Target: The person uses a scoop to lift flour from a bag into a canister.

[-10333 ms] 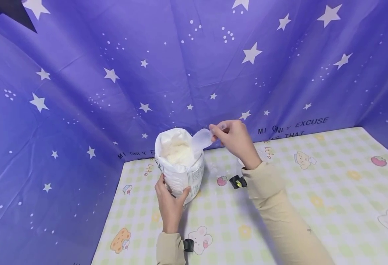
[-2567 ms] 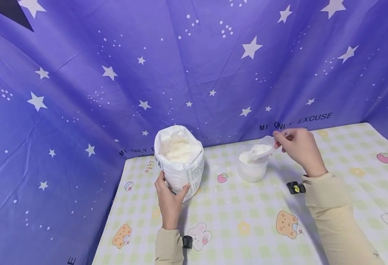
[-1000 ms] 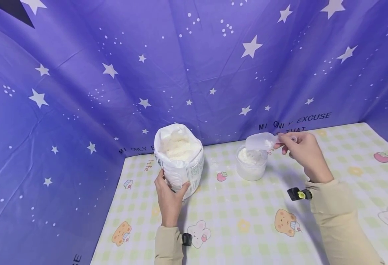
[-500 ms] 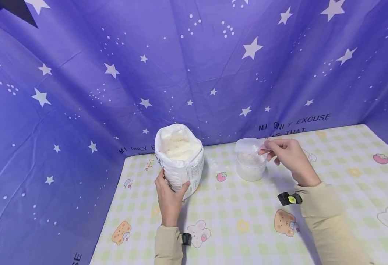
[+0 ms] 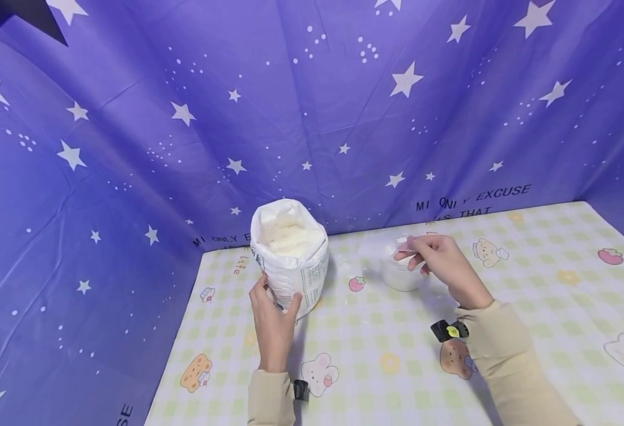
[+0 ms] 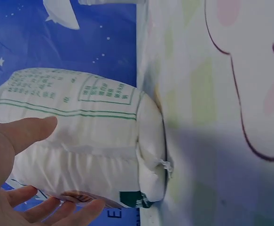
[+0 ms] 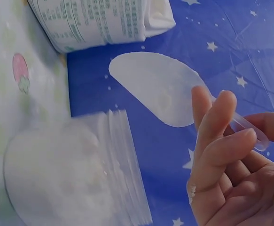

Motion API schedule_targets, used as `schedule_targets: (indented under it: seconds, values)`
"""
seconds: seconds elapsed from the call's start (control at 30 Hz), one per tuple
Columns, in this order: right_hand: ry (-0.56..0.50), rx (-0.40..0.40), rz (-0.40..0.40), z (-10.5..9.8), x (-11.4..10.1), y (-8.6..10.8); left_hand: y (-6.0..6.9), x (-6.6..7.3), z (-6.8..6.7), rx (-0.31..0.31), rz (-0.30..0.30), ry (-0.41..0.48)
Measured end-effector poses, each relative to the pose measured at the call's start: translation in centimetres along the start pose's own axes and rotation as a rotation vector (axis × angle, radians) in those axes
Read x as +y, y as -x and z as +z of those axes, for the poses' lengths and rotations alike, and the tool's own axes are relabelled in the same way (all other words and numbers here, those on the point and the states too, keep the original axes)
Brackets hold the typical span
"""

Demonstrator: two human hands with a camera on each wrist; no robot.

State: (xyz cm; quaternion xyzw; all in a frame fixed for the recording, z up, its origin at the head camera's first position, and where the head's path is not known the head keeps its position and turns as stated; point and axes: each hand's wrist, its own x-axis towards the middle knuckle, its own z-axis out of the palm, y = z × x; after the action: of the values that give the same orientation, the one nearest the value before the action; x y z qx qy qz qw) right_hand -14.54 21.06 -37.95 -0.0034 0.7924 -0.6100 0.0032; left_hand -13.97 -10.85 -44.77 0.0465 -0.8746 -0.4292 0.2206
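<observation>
A white bag of flour-like powder (image 5: 296,284) stands upright with its mouth wide and pale powder inside. My left hand (image 5: 273,325) grips its lower side, thumb (image 6: 33,132) on the front and fingers round the far side. Between thumb and fingers, my right hand (image 5: 447,269) pinches the handle of a translucent plastic scoop (image 7: 151,84). The scoop's bowl looks bare in the right wrist view and points toward the bag. Below the scoop sits a clear round tub (image 5: 401,278) holding white powder, its top partly hidden by my right fingers.
A checked tablecloth with cartoon prints (image 5: 360,355) covers the table. Purple-blue star curtains (image 5: 301,118) hang along the back and left side. Faint white specks of powder (image 5: 346,266) lie between the bag and the tub.
Over the last second, my right hand swings the scoop left and lower across the tub, toward the bag. Earlier, powder lay in the scoop over the tub. My left hand stays on the bag.
</observation>
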Motion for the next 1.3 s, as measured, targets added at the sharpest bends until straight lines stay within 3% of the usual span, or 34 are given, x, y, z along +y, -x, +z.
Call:
schedule_targets:
  seconds: [0.4, 0.6, 0.87, 1.13, 1.3]
  values:
    - [-0.002, -0.063, 0.060, 2.6, 0.8, 0.2, 1.7, 0.6, -1.0, 0.053, 0.049, -0.020]
    - [0.004, -0.089, 0.080, 4.0, 1.6, 0.0, 2.6, 0.9, -1.3, 0.077, 0.064, -0.072]
    - [0.045, -0.089, 0.079, 5.9, 3.0, -0.6, 3.2, 1.8, -1.8, 0.088, 0.130, -0.096]
    - [0.033, -0.112, 0.088, 7.1, 4.8, -0.7, 3.8, 1.7, -1.0, 0.064, 0.156, -0.111]
    - [0.082, -0.121, 0.081, 7.8, 5.3, 0.0, 4.3, 1.6, -0.3, 0.032, 0.166, -0.110]
